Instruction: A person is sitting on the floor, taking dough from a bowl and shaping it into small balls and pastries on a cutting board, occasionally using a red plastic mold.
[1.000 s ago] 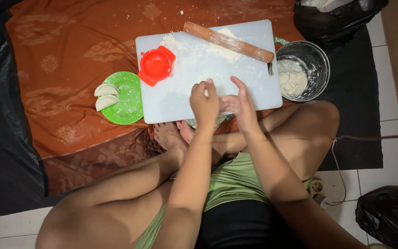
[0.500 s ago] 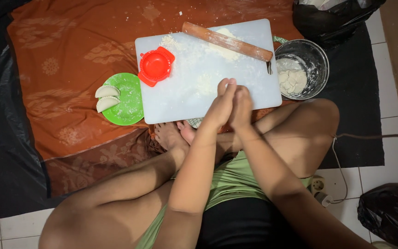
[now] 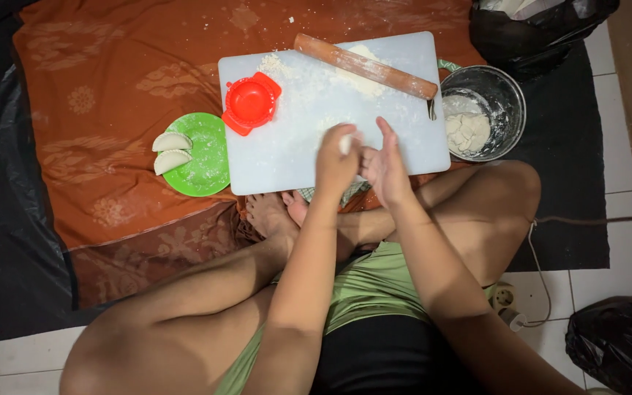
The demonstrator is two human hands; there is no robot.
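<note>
My left hand curls closed round a dough lump above the white board; right hand open beside. I'd roll gently, palms even.

The white rectangular plastic cutting board looks smooth and matt, dusted with powdery flour. Across it lies a brown wooden rolling pin with a dull, floury finish. The red round plastic dumpling press and the green round plastic plate look smooth and slightly glossy. The round metal bowl has a floury sheen. The rust-orange patterned cloth is soft and matt; black plastic sheeting shines faintly.
</note>
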